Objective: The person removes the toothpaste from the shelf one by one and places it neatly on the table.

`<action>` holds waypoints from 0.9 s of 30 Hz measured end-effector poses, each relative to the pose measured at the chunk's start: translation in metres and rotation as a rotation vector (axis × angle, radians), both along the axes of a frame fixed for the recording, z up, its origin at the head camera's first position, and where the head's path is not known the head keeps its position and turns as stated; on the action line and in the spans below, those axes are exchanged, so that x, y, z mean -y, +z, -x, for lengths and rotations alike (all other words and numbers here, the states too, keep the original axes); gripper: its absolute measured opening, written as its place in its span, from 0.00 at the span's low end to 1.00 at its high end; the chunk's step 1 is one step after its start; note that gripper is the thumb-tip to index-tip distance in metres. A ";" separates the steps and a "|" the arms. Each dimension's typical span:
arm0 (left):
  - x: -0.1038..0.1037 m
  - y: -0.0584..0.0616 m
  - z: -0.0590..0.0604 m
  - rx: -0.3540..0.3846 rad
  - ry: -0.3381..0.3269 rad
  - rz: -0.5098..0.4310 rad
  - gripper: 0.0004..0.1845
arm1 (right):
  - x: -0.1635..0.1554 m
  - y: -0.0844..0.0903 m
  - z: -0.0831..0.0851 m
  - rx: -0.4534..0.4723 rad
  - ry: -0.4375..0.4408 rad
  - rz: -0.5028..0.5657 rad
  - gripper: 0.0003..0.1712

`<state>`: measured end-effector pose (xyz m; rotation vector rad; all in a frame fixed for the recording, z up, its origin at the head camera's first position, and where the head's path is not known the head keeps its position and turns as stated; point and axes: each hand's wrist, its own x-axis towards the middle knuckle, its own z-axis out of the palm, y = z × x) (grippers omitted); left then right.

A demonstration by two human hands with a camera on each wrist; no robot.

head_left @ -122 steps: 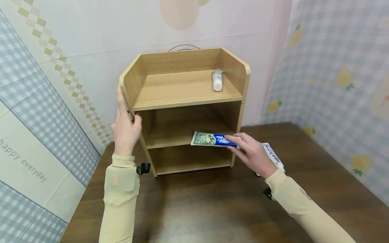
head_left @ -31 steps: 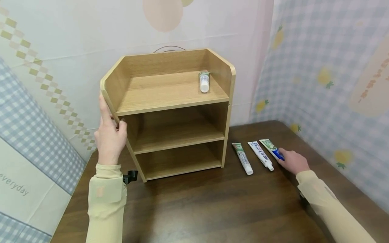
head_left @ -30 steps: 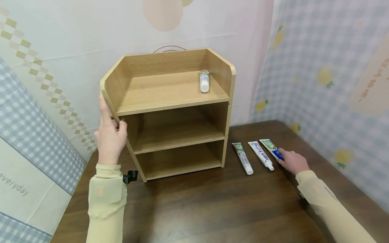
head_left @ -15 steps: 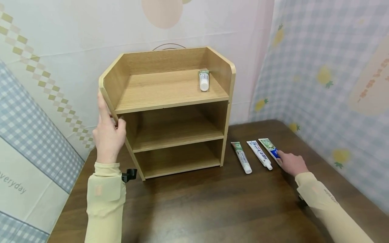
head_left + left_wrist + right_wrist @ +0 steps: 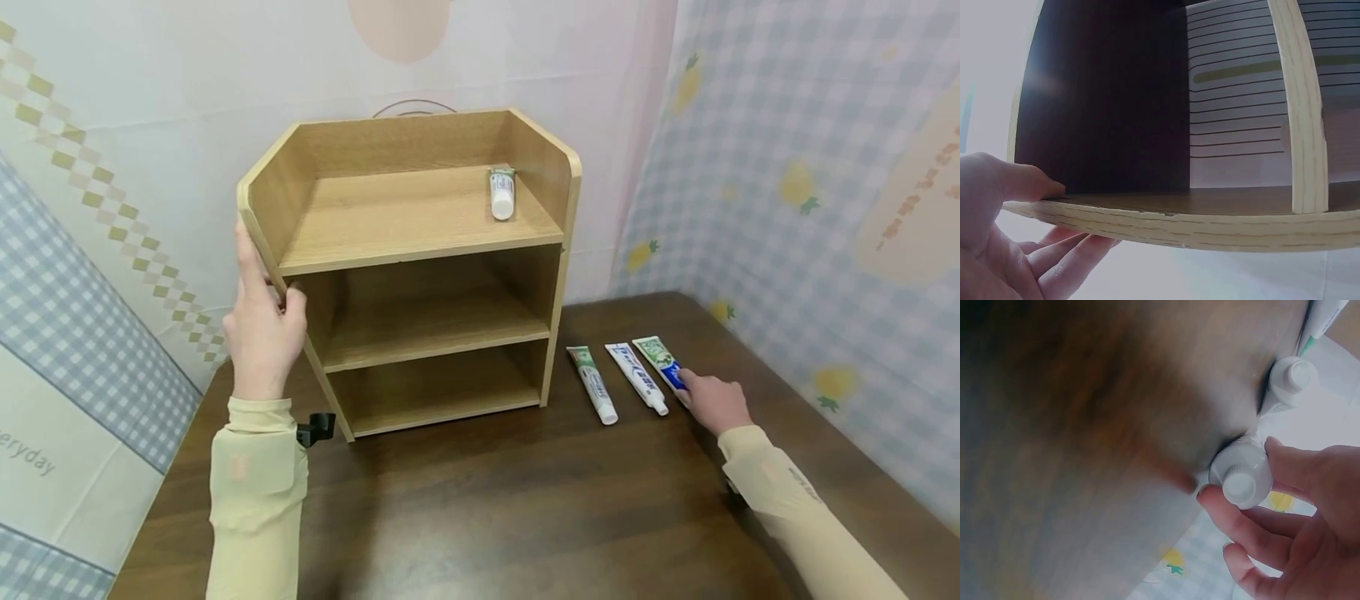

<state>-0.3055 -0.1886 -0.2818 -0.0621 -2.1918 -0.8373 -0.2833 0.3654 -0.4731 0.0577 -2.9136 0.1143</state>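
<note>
My left hand point(image 5: 262, 337) grips the left side panel of a light wooden shelf unit point(image 5: 405, 208); in the left wrist view the thumb lies on the inner face and the other fingers outside. At the right, my right hand point(image 5: 716, 402) pinches the cap end of a green-and-blue toothpaste tube point(image 5: 657, 358) lying on the table. The right wrist view shows thumb and forefinger on either side of its white cap end point(image 5: 1239, 481). Beside it lie a white-and-blue toothpaste tube point(image 5: 636, 377) and a green-and-white one point(image 5: 592, 385), roughly parallel.
A small white-and-green tube point(image 5: 502, 193) lies on the unit's top level, near its right wall. The dark wooden table point(image 5: 525, 500) extends in front. Patterned cloth point(image 5: 787, 167) hangs behind and at both sides.
Four seconds ago my right hand held the green-and-blue tube before the shelf unit; it now lies rightmost in the row on the table. Over the last second, the hands have barely moved.
</note>
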 end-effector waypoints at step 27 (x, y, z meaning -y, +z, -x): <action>0.001 0.001 0.000 0.038 -0.009 -0.025 0.45 | 0.060 0.118 -0.017 -0.147 0.135 0.167 0.13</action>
